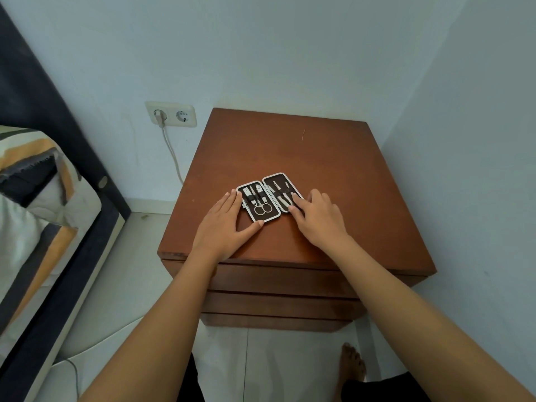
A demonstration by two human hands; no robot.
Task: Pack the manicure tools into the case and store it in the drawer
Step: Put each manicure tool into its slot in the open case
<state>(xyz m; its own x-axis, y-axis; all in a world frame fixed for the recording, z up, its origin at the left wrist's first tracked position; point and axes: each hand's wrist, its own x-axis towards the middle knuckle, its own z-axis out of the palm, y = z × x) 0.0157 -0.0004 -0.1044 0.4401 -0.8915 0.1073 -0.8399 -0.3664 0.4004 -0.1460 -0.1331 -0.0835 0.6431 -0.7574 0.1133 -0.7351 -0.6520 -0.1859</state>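
Observation:
A small manicure case (pixel 268 195) lies opened flat on the brown nightstand top (pixel 304 158). Its left half holds scissors (pixel 262 208), a clipper and another metal tool under elastic straps; its right half holds several slim metal tools (pixel 280 194). My left hand (pixel 224 224) lies flat against the case's left edge, thumb along its near edge. My right hand (pixel 317 217) rests with fingertips on the right half, covering part of the tools. Neither hand grips anything. The drawer fronts (pixel 278 281) below the top are closed.
The nightstand stands in a corner of light walls. A double wall socket (pixel 171 114) with a plugged white cable is to the left. A bed with a patterned cover (pixel 34 198) and dark frame fills the left side. My bare foot (pixel 352 362) is on the tiled floor.

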